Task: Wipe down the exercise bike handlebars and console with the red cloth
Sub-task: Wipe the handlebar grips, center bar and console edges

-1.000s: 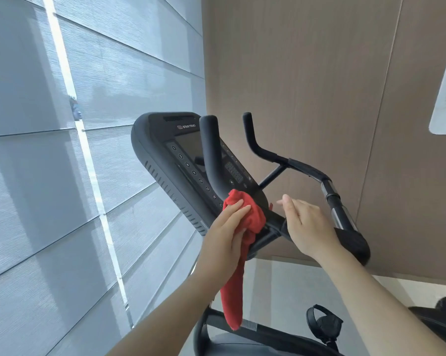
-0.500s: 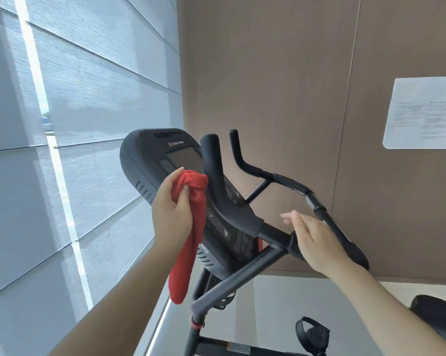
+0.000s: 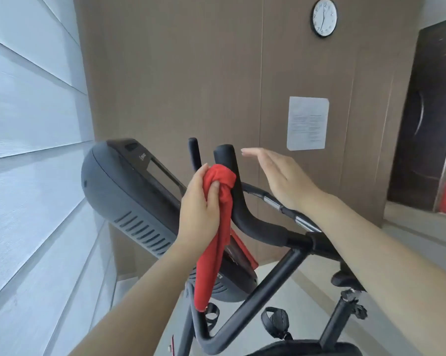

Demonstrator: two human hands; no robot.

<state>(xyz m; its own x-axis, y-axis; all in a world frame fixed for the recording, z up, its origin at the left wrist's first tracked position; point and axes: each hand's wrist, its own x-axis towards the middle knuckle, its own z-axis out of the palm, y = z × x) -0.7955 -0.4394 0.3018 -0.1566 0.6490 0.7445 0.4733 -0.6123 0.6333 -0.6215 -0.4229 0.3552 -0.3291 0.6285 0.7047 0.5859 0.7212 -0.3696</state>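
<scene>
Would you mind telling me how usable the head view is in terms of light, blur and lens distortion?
Head view: soft daylight from the blinds on the left, no hard shadows or glare; wide-angle bending bows the blind slats and the door; the open right hand is slightly motion-blurred, while the left hand gripping the red cloth on the handlebar stays fairly sharp; the wall notice is unreadable.

Notice [image 3: 308, 123] text too small to read; console [image 3: 129, 186] buttons blurred; seat [image 3: 306, 349] cut off at bottom edge; cloth [image 3: 214, 237] hides lower console.

Left hand [image 3: 198, 211] fisted in a tight grip, right hand [image 3: 281, 181] flat, fingers extended.
</scene>
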